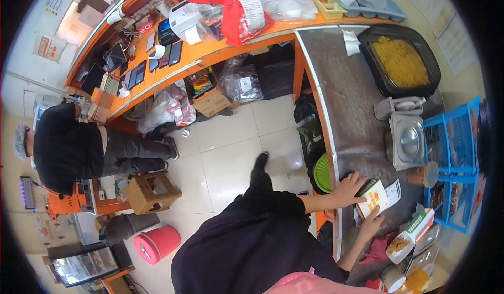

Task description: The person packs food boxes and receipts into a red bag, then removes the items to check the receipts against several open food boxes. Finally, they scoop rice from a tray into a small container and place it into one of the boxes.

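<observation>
On the dark counter [349, 99], a white paper food box [374, 197] with orange print and a dark patterned edge is between my two hands. My left hand [349, 190] holds its near upper edge, with the fingers bent over it. At the lower side, my right hand [370, 225] grips the same box. A printed white slip [393, 193] lies just beyond it. An open carton with fried-looking food [400, 246] stands farther right, with a dark red cloth [379, 248] beside it.
A black tub of yellow food [403, 63], a lidded metal container [408, 140], a brown-filled cup [423, 174] and blue racks [451, 136] line the counter. A green basket [321, 173] sits below its edge. Another person [68, 149] stands left, near a pink bin [157, 244].
</observation>
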The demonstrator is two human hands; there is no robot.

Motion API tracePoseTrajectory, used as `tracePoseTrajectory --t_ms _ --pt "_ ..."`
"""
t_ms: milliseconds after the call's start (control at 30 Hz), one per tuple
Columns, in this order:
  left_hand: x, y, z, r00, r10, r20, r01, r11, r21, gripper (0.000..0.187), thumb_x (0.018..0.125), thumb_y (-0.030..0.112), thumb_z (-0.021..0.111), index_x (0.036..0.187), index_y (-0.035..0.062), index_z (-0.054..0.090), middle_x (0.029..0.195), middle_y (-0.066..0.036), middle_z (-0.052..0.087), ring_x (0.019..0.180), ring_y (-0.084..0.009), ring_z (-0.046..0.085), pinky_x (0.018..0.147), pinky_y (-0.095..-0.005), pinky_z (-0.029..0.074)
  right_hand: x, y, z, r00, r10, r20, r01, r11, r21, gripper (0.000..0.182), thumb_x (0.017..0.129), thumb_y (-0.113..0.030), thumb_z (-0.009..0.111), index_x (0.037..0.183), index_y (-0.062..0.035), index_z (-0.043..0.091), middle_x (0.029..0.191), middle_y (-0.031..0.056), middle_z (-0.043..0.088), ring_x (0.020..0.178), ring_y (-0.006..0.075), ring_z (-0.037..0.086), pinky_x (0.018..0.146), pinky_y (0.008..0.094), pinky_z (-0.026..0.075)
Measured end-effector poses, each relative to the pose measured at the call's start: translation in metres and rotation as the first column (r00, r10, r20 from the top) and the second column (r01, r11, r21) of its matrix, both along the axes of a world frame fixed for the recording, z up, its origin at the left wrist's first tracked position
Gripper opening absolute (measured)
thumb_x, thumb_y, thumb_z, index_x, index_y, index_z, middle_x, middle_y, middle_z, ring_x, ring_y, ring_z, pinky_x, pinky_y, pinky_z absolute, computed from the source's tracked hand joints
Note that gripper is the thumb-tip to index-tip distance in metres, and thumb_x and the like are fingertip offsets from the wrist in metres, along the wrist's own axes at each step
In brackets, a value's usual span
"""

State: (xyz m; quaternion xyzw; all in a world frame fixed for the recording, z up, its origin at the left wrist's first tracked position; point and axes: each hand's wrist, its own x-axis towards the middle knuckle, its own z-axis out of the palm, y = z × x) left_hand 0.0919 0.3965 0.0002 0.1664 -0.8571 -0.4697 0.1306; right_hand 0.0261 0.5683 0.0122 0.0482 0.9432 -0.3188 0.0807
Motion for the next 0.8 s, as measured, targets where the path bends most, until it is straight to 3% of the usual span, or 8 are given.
tracePoseTrajectory --t_ms 133,200,233,333,400,567,700,800 --pt "0.046 -0.136 0.001 0.913 0.261 -0.312 -0.182 0.948 0.259 0.059 0.081 0.029 0.067 0.128 0.0023 0.042 0.122 -0.018 0.042 0.109 -0.0329 0.047 0.091 -0.0416 0.042 0.000 -0.025 0.035 0.940 0.212 -0.266 -0.033 0.834 0.550 0.051 0.093 -0.049 0.046 0.100 0.0013 0.053 0.074 0.0204 0.057 0.070 0.0397 0.058 0.065 0.0441 0.046" --pt "0.097 -0.252 0.015 0.768 0.553 -0.324 -0.417 0.815 0.403 0.051 0.079 0.018 0.067 0.122 0.0015 0.045 0.117 -0.017 0.045 0.108 -0.0303 0.047 0.087 -0.0390 0.044 0.025 -0.098 0.072 0.896 0.210 -0.391 -0.060 0.930 0.362 0.043 0.094 -0.042 0.050 0.087 0.0000 0.050 0.073 0.0170 0.055 0.065 0.0326 0.055 0.061 0.0417 0.044" --pt "0.129 -0.329 0.007 0.703 0.581 -0.410 -0.644 0.765 -0.021 0.050 0.079 0.015 0.068 0.121 -0.0002 0.044 0.116 -0.015 0.046 0.107 -0.0283 0.047 0.086 -0.0390 0.044 0.046 -0.149 0.079 0.892 0.185 -0.413 -0.160 0.983 0.095 0.035 0.094 -0.033 0.054 0.086 0.0004 0.049 0.070 0.0142 0.052 0.063 0.0262 0.052 0.059 0.0387 0.043" --pt "0.215 -0.550 -0.006 0.295 0.806 -0.513 -0.853 0.464 0.239 0.062 0.088 0.026 0.063 0.130 -0.0074 0.033 0.129 -0.024 0.041 0.117 -0.0331 0.043 0.096 -0.0380 0.038 0.115 -0.320 0.072 0.792 0.517 -0.325 -0.583 0.797 -0.154 0.023 0.089 -0.022 0.060 0.085 -0.0004 0.054 0.073 0.0156 0.054 0.064 0.0260 0.053 0.063 0.0358 0.045" --pt "0.256 -0.674 -0.020 0.210 0.808 -0.551 -0.970 0.243 -0.014 0.066 0.091 0.028 0.059 0.135 -0.0102 0.027 0.130 -0.025 0.041 0.118 -0.0318 0.044 0.096 -0.0396 0.037 0.162 -0.439 0.063 0.642 0.748 -0.170 -0.764 0.602 -0.232 0.016 0.084 -0.015 0.065 0.083 -0.0010 0.057 0.072 0.0131 0.057 0.064 0.0225 0.056 0.062 0.0330 0.045" --pt "0.295 -0.793 -0.062 0.419 0.888 -0.189 -0.768 0.457 0.448 0.047 0.094 0.032 0.054 0.116 -0.0099 0.050 0.100 -0.014 0.062 0.090 -0.0221 0.059 0.079 -0.0336 0.047 0.226 -0.678 0.008 0.312 0.930 -0.195 -0.790 0.139 -0.597 0.021 0.086 -0.017 0.065 0.095 0.0002 0.058 0.083 0.0127 0.063 0.078 0.0223 0.063 0.070 0.0308 0.049" --pt "0.280 -0.780 -0.063 0.345 0.924 -0.162 -0.313 0.276 0.909 0.038 0.096 0.030 0.051 0.091 -0.0063 0.063 0.080 -0.006 0.066 0.070 -0.0156 0.060 0.064 -0.0290 0.047 0.247 -0.815 -0.018 0.447 0.793 -0.413 -0.846 0.225 -0.483 0.027 0.088 -0.022 0.062 0.097 0.0031 0.057 0.092 0.0151 0.063 0.079 0.0228 0.062 0.071 0.0301 0.048" --pt "0.280 -0.774 -0.066 0.363 0.914 -0.180 -0.502 0.355 0.788 0.036 0.096 0.026 0.049 0.083 -0.0050 0.063 0.078 -0.007 0.066 0.067 -0.0153 0.058 0.062 -0.0291 0.045 0.252 -0.878 -0.041 0.414 0.745 -0.523 -0.910 0.328 -0.253 0.031 0.088 -0.025 0.061 0.100 0.0042 0.059 0.093 0.0183 0.064 0.082 0.0272 0.063 0.074 0.0324 0.048"
